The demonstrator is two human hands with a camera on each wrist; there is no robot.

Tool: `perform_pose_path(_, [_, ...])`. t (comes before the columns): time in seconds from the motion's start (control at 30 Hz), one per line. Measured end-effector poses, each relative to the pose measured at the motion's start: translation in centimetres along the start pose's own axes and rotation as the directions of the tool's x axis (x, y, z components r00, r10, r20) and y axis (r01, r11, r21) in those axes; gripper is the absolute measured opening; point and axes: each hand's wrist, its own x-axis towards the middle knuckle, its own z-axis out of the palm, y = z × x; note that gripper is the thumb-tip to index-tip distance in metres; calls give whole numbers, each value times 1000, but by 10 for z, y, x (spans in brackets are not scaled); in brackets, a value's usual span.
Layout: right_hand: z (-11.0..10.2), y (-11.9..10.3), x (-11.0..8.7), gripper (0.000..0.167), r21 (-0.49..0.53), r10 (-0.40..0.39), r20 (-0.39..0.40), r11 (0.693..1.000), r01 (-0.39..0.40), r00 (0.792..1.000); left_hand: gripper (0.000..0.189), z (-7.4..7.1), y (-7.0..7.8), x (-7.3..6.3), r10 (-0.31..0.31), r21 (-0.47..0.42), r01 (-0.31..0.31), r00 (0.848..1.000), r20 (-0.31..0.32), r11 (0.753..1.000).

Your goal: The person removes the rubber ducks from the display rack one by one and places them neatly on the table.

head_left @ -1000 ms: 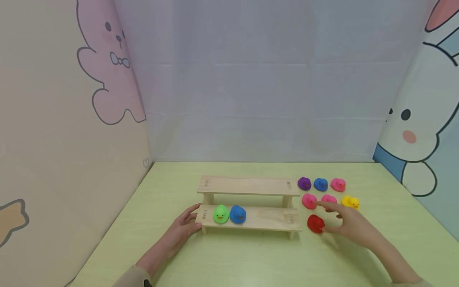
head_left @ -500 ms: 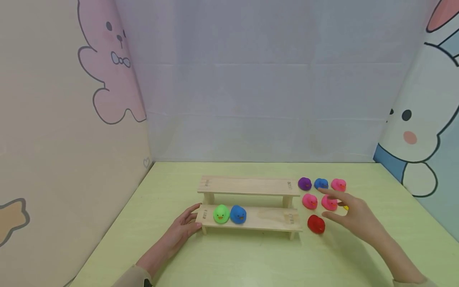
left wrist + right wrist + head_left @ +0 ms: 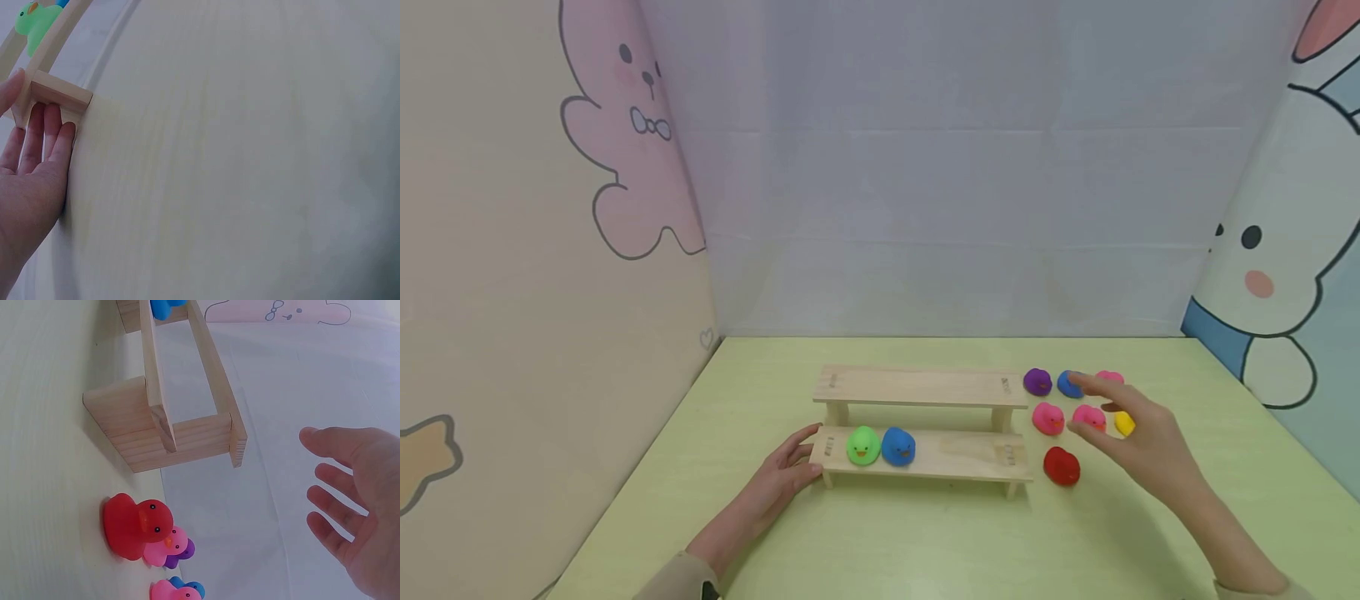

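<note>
My left hand (image 3: 778, 477) grips the left end of a two-step wooden shelf (image 3: 966, 454), thumb at the lower board's front corner; the left wrist view shows its fingers (image 3: 55, 134) against the end leg. On that lower step sit a green rubber duck (image 3: 862, 447) and a blue rubber duck (image 3: 898, 448), side by side. My right hand (image 3: 1138, 433) hovers over the loose ducks at the right, thumb and fingers apart, holding nothing. Nearest below it are a red duck (image 3: 1062, 467), two pink ducks (image 3: 1048, 419) and a partly covered yellow duck (image 3: 1123, 424).
Behind them, a purple duck (image 3: 1037, 382), another blue duck (image 3: 1067, 384) and a third pink duck (image 3: 1110, 377) stand in a row, partly overlapped by the right hand. The pale green table (image 3: 880, 542) meets a plain back curtain (image 3: 880, 208) and printed side walls.
My right hand has lifted away from beside the red duck, with thumb and fingers more spread. The ducks keep their places, and my left hand stays at the shelf's end.
</note>
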Motion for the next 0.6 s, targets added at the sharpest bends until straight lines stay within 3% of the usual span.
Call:
perform_pose_path(0.13, [2, -5, 2, 61, 29, -24, -27, 999, 25, 999, 65, -1, -1, 0, -1, 3, 1, 1000, -2, 1000])
perform_pose_path(0.37, [12, -8, 5, 66, 88, -137, -81, 986, 143, 987, 66, -1, -2, 0, -4, -6, 4, 1000, 0, 1000])
perform_pose_path(0.6, [25, -20, 9, 61, 119, -142, -48, 982, 147, 989, 65, -1, -2, 1, 3, 2, -3, 1000, -6, 1000])
